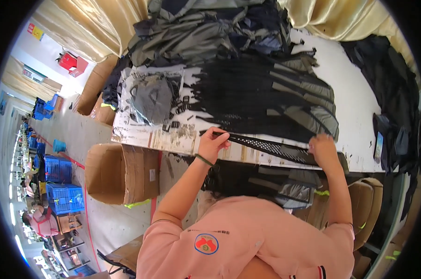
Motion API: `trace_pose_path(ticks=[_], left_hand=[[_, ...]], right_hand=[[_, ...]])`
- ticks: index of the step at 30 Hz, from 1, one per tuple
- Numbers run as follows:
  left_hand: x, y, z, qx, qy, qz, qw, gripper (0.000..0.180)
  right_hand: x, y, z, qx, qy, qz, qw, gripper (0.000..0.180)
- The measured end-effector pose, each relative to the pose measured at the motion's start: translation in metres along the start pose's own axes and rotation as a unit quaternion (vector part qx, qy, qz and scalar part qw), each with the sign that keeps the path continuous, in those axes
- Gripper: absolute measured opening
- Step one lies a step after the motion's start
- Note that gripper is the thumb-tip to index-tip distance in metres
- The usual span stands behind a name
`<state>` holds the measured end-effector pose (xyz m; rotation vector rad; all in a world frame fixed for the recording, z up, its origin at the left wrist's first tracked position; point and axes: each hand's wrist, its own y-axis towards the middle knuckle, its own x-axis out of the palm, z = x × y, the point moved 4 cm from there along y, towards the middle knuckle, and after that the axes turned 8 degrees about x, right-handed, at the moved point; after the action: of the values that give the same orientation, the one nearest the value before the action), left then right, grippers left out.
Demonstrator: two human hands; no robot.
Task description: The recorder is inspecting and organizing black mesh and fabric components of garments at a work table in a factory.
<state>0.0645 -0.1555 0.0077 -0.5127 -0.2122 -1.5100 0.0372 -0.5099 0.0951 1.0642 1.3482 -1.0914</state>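
A long black mesh strap point(271, 148) with a grey panel is stretched along the table's front edge. Its narrow left end is pinched between the thumb and fingers of my left hand point(214, 143). My right hand point(323, 149) closes on the wider right part, fingers curled and slightly blurred. Just beyond lies a spread stack of similar black and grey straps point(247, 93). Small black buckles point(175, 124) lie left of the stack, beside a clear plastic bag point(152, 100) holding dark grey pieces.
Heaped dark fabric point(210, 32) covers the back of the white table point(359, 149). More black fabric point(396, 93) hangs at the right. An open cardboard box point(141, 174) stands on the floor left of me; dark pieces point(285, 186) sit below the table edge. Blue crates point(64, 197) stand farther left.
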Motion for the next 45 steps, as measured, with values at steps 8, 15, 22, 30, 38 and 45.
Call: trace_pose_path(ticks=[8, 15, 22, 30, 38, 45], left_hand=[[0.002, -0.012, -0.02, 0.072, 0.087, -0.034, 0.993, 0.012], [-0.136, 0.024, 0.078, 0.212, 0.687, 0.11, 0.687, 0.029], [-0.136, 0.039, 0.083, 0.184, 0.719, 0.083, 0.665, 0.022], [-0.1, 0.047, 0.078, 0.2, 0.534, 0.023, 0.821, 0.017], [-0.005, -0.004, 0.019, 0.003, -0.065, -0.023, 0.998, 0.018], [0.012, -0.018, 0.018, -0.028, -0.055, -0.074, 0.995, 0.025]], right_hand=[[0.063, 0.068, -0.189, -0.107, 0.518, -0.065, 0.846, 0.034], [0.087, 0.083, -0.194, -0.109, 0.504, -0.064, 0.854, 0.018], [0.096, 0.097, -0.196, -0.1, 0.432, -0.05, 0.895, 0.019], [0.069, 0.099, -0.195, -0.136, 0.45, -0.083, 0.879, 0.017], [0.045, 0.065, -0.202, -0.047, 0.664, -0.265, 0.697, 0.017], [0.036, 0.062, -0.172, -0.127, 0.602, -0.172, 0.769, 0.013]])
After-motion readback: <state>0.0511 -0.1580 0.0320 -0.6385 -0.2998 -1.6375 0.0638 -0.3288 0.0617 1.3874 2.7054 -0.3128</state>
